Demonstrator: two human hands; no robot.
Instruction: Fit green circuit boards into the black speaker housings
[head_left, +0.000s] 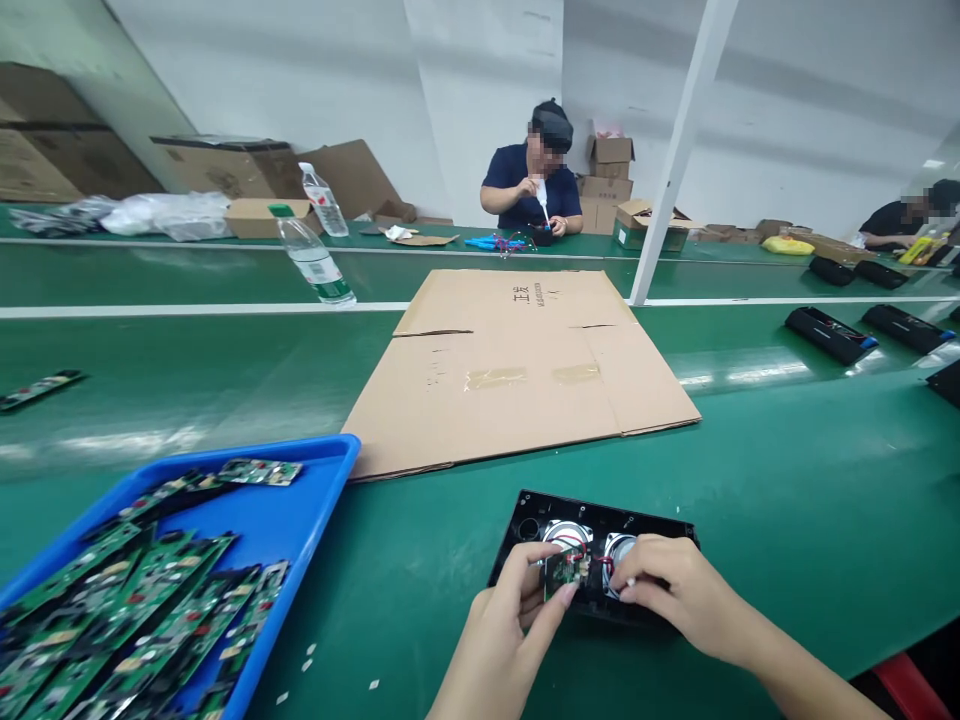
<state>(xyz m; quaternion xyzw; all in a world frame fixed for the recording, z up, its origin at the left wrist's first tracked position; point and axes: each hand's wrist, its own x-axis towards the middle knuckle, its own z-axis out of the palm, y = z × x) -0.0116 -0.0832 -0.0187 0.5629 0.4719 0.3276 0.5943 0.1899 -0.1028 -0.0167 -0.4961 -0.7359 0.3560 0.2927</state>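
Note:
A black speaker housing (pixel 652 522) lies on the green bench in front of me, its inside facing up. Two round speakers (pixel 568 533) with silvery rims sit in it. My left hand (pixel 510 610) pinches a small green circuit board (pixel 562 570) between thumb and fingers, above the housing's left half. Red wires (pixel 604 562) run between the board and the right speaker. Over that speaker my right hand (pixel 679 585) has thumb and fingertips closed together. A small whitish bit shows at its fingertips, too small to name.
A blue tray (pixel 319 515) of circuit boards stands at left. Flat cardboard (pixel 525 400) lies ahead. Small white scraps (pixel 307 663) dot the bench. A water bottle (pixel 315 258) stands beyond. Black housings (pixel 829 335) sit at right. A co-worker (pixel 534 190) works across the line.

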